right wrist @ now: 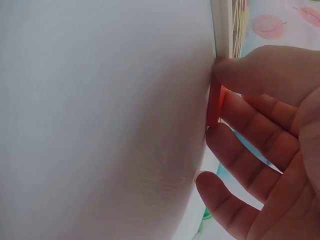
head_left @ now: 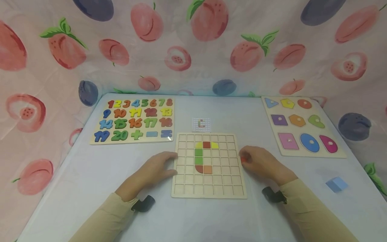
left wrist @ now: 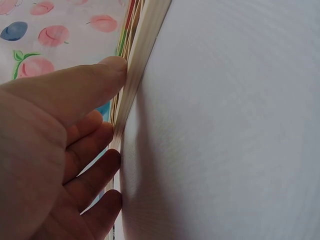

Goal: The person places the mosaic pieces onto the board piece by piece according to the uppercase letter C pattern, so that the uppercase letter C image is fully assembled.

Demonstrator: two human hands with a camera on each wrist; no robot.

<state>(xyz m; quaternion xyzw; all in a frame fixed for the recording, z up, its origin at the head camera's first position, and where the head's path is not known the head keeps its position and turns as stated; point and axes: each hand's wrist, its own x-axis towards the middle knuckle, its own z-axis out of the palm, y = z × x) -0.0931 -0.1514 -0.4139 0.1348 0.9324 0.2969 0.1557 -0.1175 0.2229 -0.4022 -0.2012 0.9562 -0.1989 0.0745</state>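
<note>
A wooden grid board [head_left: 223, 181] lies at the middle of the table, with several coloured pieces set in its squares: yellow, red, green and orange, forming a hooked shape. My left hand [head_left: 155, 168] rests at the board's left edge, thumb and fingers spread along its side, as the left wrist view also shows. Beside the right edge, my right hand [head_left: 260, 163] pinches a small red block [right wrist: 214, 100] between thumb and fingers, low at the table surface. A small pattern card [head_left: 196, 125] with a similar coloured shape lies just beyond the board.
At the back left lies a number puzzle board [head_left: 133, 142] with coloured numerals. A shape puzzle board [head_left: 311, 154] with knobbed pieces is at the back right. Nearer on the right sits a blue block [head_left: 336, 184]. Fruit-printed cloth [head_left: 205, 74] hangs around the table.
</note>
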